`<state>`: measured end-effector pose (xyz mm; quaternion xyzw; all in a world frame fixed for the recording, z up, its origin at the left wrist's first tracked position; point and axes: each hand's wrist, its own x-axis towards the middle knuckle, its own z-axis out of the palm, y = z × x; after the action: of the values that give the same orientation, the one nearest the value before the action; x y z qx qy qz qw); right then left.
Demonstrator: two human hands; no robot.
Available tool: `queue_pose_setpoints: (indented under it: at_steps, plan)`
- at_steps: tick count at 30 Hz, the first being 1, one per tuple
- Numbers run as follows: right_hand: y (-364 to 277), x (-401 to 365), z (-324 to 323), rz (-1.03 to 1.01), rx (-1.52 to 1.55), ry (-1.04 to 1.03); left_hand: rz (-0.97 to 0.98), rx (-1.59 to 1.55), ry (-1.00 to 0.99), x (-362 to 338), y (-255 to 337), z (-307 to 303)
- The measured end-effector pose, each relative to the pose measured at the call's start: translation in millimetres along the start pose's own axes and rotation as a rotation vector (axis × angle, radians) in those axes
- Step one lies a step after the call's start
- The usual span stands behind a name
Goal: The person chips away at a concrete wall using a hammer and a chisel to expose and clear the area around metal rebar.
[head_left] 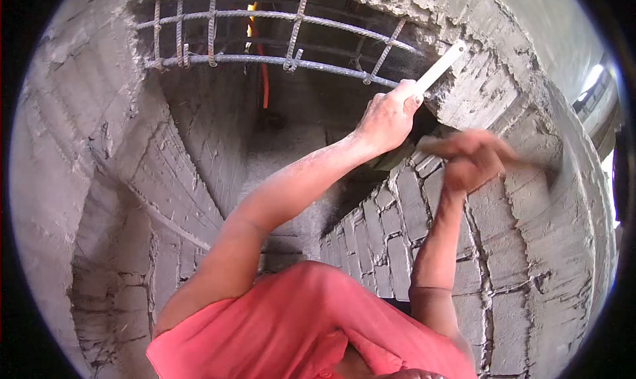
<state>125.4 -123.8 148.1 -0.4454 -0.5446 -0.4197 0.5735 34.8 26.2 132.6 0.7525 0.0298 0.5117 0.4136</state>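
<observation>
Spanning the broken opening, grey ribbed steel rebar bars lie exposed. The left hand is fisted round a pale flat metal chisel, whose long axis slants up-right into the rough grey concrete edge. The right hand, blurred and closed on a dark tool handle, sits just below-right of it.

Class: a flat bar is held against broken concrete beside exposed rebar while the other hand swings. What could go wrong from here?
1. The right hand is motion-blurred mid-swing close to the left hand gripping the flat bar; a miss might hit those knuckles.
2. Both hands are bare, and chips from the concrete edge could fly.
3. The rebar sits close by and might scrape a wrist.
</observation>
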Motion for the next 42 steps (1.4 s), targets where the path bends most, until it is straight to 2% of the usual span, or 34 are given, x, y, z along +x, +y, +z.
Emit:
queue_pose_setpoints:
  at_steps: [1, 2, 3, 5, 6, 7, 8, 9, 10, 11, 13, 14, 15, 16, 17, 19, 21, 22, 23, 25, 26, 28, 29, 30, 31, 32, 34, 35, 36, 37, 39, 40, 41, 42]
  plan:
    - [-2, 0, 3, 0.332, -0.201, -0.354, 0.0, 0.0, -0.001, 3, -1, 1]
    - [-5, -4, 11, 0.866, 0.232, -0.234, 0.017, 0.03, 0.004, 3, -2, 1]
    - [-18, -9, 6, 0.875, 0.235, -0.225, 0.04, 0.065, 0.004, 3, -4, 0]
    - [-39, -4, -2, 0.695, 0.267, -0.044, 0.028, 0.07, 0.012, 4, 2, -5]
    - [-45, 1, -14, 0.566, 0.217, -0.046, 0.014, 0.071, -0.006, 1, 1, -4]
    - [-51, 8, -22, 0.507, 0.523, 0.135, 0.011, 0.078, -0.017, 3, 2, -6]
    - [-64, 25, -33, 0.426, 0.945, 0.199, 0.003, 0.105, -0.02, 3, 4, -8]
    - [-67, 33, -44, 0.182, 0.781, 0.13, 0.002, 0.108, -0.021, 3, 8, -10]
    - [-92, 52, -37, 0.028, 0.684, 0.225, -0.035, 0.111, -0.046, 4, 14, -13]
    - [-100, 66, -34, -0.157, 0.764, 0.205, -0.071, 0.111, -0.071, 4, 16, -13]
    - [-61, 53, -27, -0.213, 0.888, 0.088, -0.05, 0.132, -0.05, 2, 14, -11]
    - [-31, 32, -5, -0.172, 0.216, 0.217, -0.02, 0.155, -0.022, 2, 14, -10]
    - [-2, 4, -3, 0.151, 0.05, -0.076, -0.015, 0.154, -0.021, 5, 14, -10]
    - [-10, 1, 6, 0.762, 0.097, -0.224, -0.028, 0.182, -0.025, 6, 14, -9]
    - [-19, 1, 7, 0.886, 0.262, -0.191, -0.046, 0.215, -0.04, 2, 14, -9]
    - [-38, 5, -10, 0.693, 0.199, -0.118, -0.028, 0.199, -0.005, 11, 18, -13]
    - [-58, 23, -27, 0.286, 0.19, 0.081, -0.066, 0.198, -0.051, 3, 22, -13]
    - [-72, 43, -47, 0.195, 0.267, 0.067, -0.084, 0.202, -0.05, 4, 21, -12]
    - [-85, 67, -60, 0.221, 0.654, 0.342, -0.094, 0.204, -0.048, 4, 22, -12]
    - [-106, 101, -82, -0.225, 0.793, 0.296, -0.102, 0.195, -0.061, 4, 23, -12]
    - [-99, 95, -78, -0.221, 0.797, 0.291, -0.119, 0.193, -0.07, 4, 24, -12]
    - [-68, 56, -59, -0.207, 0.511, 0.13, -0.114, 0.193, -0.062, 4, 22, -11]
    - [-27, 22, -25, -0.184, 0.191, 0.164, -0.102, 0.195, -0.054, 4, 21, -10]
    - [7, -16, -17, 0.049, -0.085, -0.176, -0.094, 0.189, -0.046, 9, 20, -8]
    - [-20, -10, 3, 0.939, 0.207, -0.256, -0.082, 0.213, -0.029, 11, 17, -6]
    - [-35, -15, -8, 0.964, 0.198, -0.242, -0.077, 0.238, -0.035, 5, 17, -4]
    - [-44, 0, -14, 0.577, 0.183, -0.149, -0.041, 0.193, -0.018, 19, 19, -6]
    - [-54, 16, -21, 0.5, 0.305, -0.048, -0.066, 0.136, -0.04, 7, 20, -2]
    - [-53, 28, -37, 0.465, 0.463, 0.081, -0.108, 0.098, -0.026, 5, 22, 2]
    - [-68, 50, -48, 0.306, 0.855, 0.079, -0.103, 0.094, -0.03, 13, 36, 0]
    - [-86, 89, -85, 0.049, 0.816, -0.009, -0.1, -0.02, -0.248, 27, 65, -7]
    - [-93, 101, -107, -0.024, 0.69, 0.067, -0.112, -0.011, -0.251, 35, 72, -6]
    - [-102, 108, -119, -0.115, 0.709, 0.103, -0.136, -0.017, -0.251, 38, 76, 0]
    - [-109, 106, -131, -0.158, 0.728, 0.078, -0.042, 0.015, -0.19, 41, 62, 7]
